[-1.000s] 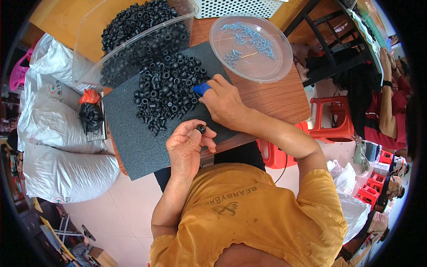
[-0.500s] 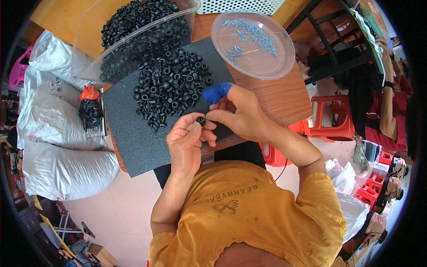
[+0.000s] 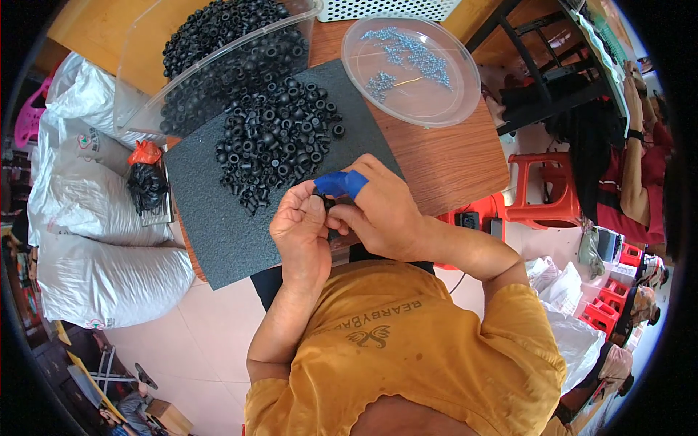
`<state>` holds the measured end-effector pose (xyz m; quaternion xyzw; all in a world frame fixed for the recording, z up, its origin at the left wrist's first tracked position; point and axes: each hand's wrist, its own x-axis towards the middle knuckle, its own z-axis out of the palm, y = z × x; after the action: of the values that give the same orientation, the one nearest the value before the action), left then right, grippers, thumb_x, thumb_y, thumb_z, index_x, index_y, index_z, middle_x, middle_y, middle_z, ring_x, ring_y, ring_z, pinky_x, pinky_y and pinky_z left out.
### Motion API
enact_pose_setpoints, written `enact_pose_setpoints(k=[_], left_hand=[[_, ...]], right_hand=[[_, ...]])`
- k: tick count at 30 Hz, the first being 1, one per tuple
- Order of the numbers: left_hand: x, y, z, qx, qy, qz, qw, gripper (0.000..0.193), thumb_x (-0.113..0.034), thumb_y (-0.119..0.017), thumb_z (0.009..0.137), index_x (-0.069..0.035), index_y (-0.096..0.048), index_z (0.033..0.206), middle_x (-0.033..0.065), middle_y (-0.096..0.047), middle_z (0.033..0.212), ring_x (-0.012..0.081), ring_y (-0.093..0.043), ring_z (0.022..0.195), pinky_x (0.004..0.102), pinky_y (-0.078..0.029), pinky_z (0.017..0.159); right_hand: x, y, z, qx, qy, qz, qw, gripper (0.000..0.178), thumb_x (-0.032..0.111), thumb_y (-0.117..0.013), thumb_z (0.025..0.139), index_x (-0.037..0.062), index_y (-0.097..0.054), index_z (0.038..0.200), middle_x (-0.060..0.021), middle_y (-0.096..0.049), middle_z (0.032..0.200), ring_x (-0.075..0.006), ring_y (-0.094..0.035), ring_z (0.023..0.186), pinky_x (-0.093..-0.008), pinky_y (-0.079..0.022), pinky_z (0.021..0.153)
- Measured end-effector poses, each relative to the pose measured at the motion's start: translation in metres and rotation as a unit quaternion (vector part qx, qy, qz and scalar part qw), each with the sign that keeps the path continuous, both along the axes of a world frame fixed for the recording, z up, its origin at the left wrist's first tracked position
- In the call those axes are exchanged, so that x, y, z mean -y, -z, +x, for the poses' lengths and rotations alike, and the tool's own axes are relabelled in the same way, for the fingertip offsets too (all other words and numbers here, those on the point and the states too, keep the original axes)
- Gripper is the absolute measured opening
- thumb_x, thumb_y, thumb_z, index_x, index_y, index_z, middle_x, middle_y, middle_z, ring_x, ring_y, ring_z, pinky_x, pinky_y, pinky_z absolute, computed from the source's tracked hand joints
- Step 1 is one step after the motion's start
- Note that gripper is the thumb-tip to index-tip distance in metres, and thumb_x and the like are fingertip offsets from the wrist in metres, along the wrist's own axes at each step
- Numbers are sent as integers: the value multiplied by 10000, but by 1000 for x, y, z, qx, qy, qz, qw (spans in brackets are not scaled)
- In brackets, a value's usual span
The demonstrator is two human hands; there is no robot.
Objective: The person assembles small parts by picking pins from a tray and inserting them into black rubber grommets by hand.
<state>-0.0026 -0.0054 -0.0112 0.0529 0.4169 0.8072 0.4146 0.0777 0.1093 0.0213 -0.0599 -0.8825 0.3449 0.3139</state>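
Note:
My left hand pinches a small black round part between thumb and forefinger, over the near edge of a dark grey mat. From the right, my right hand closes on the same part, its blue-wrapped forefinger lying across the top and its thumb beneath. The fingers hide most of the part. Just beyond my hands, a heap of small black hollow parts and thinner black pieces covers the mat's far half.
A clear bin of black parts stands behind the heap. Tiny bluish pieces lie in a round clear tray on the wooden table. White sacks fill the left; a red stool and another person's arm are at right.
My right hand has moved left and down against my left hand. Its blue-wrapped forefinger, held up and away before, now lies over the black part.

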Motion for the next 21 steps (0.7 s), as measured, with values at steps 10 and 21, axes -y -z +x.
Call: enact_pose_setpoints(k=[10,21], left_hand=[[2,2,-5,24,54,58,997,225,-117,-559,906,37,-522,1066,115,-630,880,166,-600,633,281,-501,573],[1,-2,-1,2,64,73,995,214,-91,-555,904,51,-532,1063,120,-633,886,174,-607,661,286,-509,584]], right_hand=[[-5,-6,7,6,25,-169,985,221,36,-673,718,21,-594,924,-94,-534,762,-226,-548,658,-311,-462,574],[-6,-2,8,28,27,-308,951,222,53,-683,737,22,-606,943,-59,-562,823,-107,-559,667,-247,-462,594]])
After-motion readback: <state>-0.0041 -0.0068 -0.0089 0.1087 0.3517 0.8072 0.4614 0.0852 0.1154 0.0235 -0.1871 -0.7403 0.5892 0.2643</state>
